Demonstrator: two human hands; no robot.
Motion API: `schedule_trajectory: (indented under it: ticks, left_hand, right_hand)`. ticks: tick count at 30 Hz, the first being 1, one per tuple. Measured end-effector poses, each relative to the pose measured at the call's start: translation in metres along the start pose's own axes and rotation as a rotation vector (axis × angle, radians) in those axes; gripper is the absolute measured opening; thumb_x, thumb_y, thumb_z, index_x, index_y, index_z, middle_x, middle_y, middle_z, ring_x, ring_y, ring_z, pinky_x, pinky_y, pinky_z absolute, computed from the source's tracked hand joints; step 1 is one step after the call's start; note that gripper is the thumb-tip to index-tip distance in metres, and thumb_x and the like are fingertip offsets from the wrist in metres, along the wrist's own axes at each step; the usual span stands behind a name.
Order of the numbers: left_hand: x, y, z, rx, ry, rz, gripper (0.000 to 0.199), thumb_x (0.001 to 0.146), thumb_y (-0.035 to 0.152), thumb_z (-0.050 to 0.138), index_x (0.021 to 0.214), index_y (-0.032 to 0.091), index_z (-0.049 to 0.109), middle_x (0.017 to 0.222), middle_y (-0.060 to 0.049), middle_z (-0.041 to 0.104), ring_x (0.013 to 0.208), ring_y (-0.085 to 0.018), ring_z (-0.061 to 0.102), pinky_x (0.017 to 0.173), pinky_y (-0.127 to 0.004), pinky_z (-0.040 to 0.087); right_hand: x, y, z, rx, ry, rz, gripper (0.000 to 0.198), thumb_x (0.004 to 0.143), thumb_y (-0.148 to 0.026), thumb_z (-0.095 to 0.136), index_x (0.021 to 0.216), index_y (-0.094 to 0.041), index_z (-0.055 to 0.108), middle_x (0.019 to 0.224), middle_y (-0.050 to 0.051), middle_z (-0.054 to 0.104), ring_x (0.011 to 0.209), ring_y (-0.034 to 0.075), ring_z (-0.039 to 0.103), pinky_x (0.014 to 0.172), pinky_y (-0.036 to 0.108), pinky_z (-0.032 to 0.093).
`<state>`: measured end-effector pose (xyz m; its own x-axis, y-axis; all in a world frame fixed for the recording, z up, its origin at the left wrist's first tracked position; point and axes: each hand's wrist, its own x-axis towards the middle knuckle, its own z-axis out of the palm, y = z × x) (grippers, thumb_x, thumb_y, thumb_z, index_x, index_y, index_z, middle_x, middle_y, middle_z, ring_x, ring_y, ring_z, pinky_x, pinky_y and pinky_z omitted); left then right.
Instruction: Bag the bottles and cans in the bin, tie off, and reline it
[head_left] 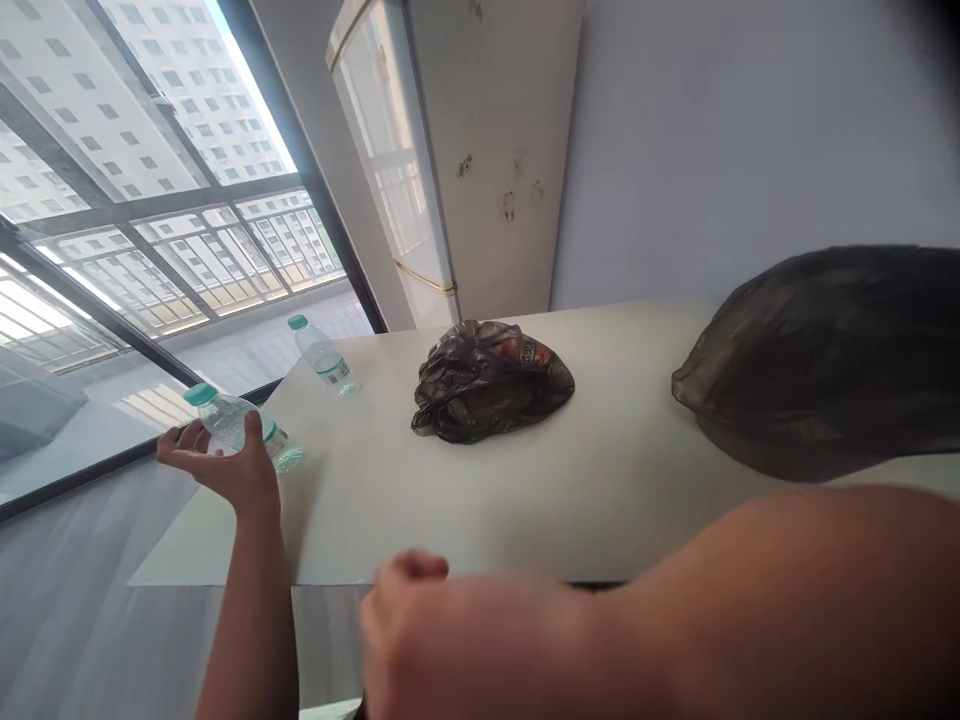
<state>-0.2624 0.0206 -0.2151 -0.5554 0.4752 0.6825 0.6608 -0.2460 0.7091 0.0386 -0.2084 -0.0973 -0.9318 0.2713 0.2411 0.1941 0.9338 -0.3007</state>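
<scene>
Head view: left hand (229, 468) fingers (253, 432) wrap the bottle (238, 425).

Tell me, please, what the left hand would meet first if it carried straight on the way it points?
The left hand already grips a clear plastic bottle with a green cap on the white table. Beyond that, its line seems to run past the table's far-left edge, toward the window glass; depth is unclear.

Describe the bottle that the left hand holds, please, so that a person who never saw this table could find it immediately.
Start at the white table and go to its corner beside the big window. Two clear plastic bottles with green caps are there. The held bottle is the nearer one, tilted at the table edge with the left hand around it; the other bottle stands free, farther back, with no hand on it.
</scene>
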Motion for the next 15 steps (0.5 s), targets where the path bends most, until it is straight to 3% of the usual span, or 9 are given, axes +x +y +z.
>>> schedule_trajectory:
  ticks: [2,4,7,8,9,11,13,15]
  left_hand:
    - [0.0,0.003,-0.004,0.031,0.067,0.087,0.078,0.081,0.038,0.076,0.142,0.022,0.03,0.148,-0.013,0.049,0.135,-0.024,0.052,0.113,-0.047,0.044]
    - [-0.001,0.013,-0.009,0.051,0.195,0.22,0.071,0.085,0.039,0.071,0.143,0.019,0.034,0.148,-0.015,0.047,0.138,-0.026,0.05,0.117,-0.048,0.041]
    - [-0.01,0.048,-0.011,0.021,0.258,0.414,0.051,0.096,0.041,0.055,0.139,0.017,0.045,0.141,-0.016,0.052,0.137,-0.028,0.05,0.115,-0.049,0.042]
    - [-0.016,0.064,-0.007,-0.013,0.184,0.464,0.043,0.098,0.043,0.051,0.132,0.017,0.051,0.136,-0.015,0.055,0.135,-0.03,0.052,0.115,-0.05,0.042]
    - [-0.024,0.08,-0.001,-0.055,0.029,0.471,0.036,0.1,0.043,0.049,0.126,0.019,0.055,0.133,-0.014,0.058,0.135,-0.03,0.053,0.117,-0.05,0.041]
    - [-0.045,0.109,0.022,-0.176,-0.396,0.444,0.033,0.101,0.045,0.053,0.123,0.022,0.06,0.135,-0.011,0.06,0.134,-0.03,0.055,0.114,-0.048,0.045]
    - [-0.068,0.127,0.058,-0.309,-0.726,0.388,0.047,0.097,0.048,0.064,0.138,0.026,0.056,0.146,-0.012,0.056,0.134,-0.031,0.057,0.11,-0.048,0.049]
    - [-0.089,0.132,0.1,-0.367,-0.909,0.246,0.076,0.089,0.053,0.075,0.153,0.029,0.044,0.155,-0.016,0.049,0.138,-0.036,0.054,0.113,-0.054,0.046]
  right_hand:
    - [-0.017,0.028,-0.015,-0.233,-0.122,0.174,0.029,0.077,-0.01,0.073,0.054,-0.024,0.06,0.069,0.005,0.068,0.061,0.021,0.056,0.053,0.038,0.04]
    - [-0.037,0.063,-0.025,-0.366,-0.176,0.47,0.022,0.073,-0.005,0.073,0.059,-0.021,0.065,0.07,0.008,0.069,0.062,0.021,0.061,0.054,0.035,0.041]
    - [-0.064,0.117,-0.021,-0.322,-0.031,0.951,0.016,0.077,-0.003,0.068,0.068,-0.017,0.071,0.075,0.014,0.072,0.071,0.027,0.07,0.063,0.036,0.048]
    - [-0.071,0.133,-0.015,-0.313,0.006,1.043,0.015,0.079,-0.004,0.067,0.071,-0.015,0.073,0.076,0.015,0.072,0.072,0.029,0.071,0.065,0.037,0.05]
    - [-0.077,0.147,-0.009,-0.303,0.038,1.113,0.015,0.082,-0.006,0.065,0.073,-0.014,0.074,0.076,0.017,0.072,0.071,0.03,0.071,0.067,0.038,0.052]
    - [-0.084,0.17,0.005,-0.304,0.097,1.188,0.016,0.088,-0.01,0.062,0.08,-0.012,0.076,0.081,0.02,0.072,0.073,0.031,0.073,0.069,0.04,0.054]
    - [-0.087,0.186,0.018,-0.301,0.168,1.216,0.02,0.093,-0.014,0.059,0.088,-0.011,0.078,0.087,0.021,0.073,0.081,0.033,0.074,0.075,0.042,0.057]
    - [-0.088,0.196,0.03,-0.305,0.253,1.201,0.022,0.096,-0.018,0.058,0.102,-0.01,0.077,0.1,0.023,0.073,0.1,0.035,0.072,0.087,0.043,0.058]
